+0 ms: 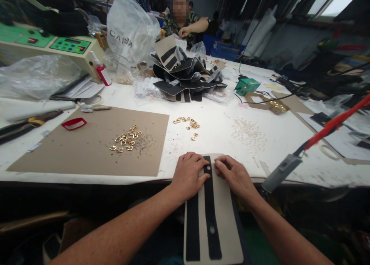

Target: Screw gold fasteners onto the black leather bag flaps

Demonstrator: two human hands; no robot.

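Observation:
A long beige panel (227,226) with black strips hangs over the table's front edge towards me. Its middle black strip (212,203) has a small round hole or fitting near the top and a round metal one lower down. My left hand (187,174) holds the panel's upper part, thumb and forefinger pressing the strip on either side of the upper fitting. Just right of the strip, my right hand (234,176) is closed in a pinch over the panel. Whatever sits between those fingertips is too small or hidden to make out.
Gold metal buckles (124,141) lie on a brown board (86,153), more gold pieces (193,123) beside it. Tiny rings (248,134) are scattered rightward. Behind are stacked black panels (190,74) and a co-worker (185,27). A grey tool (281,172) with an orange cord stands right.

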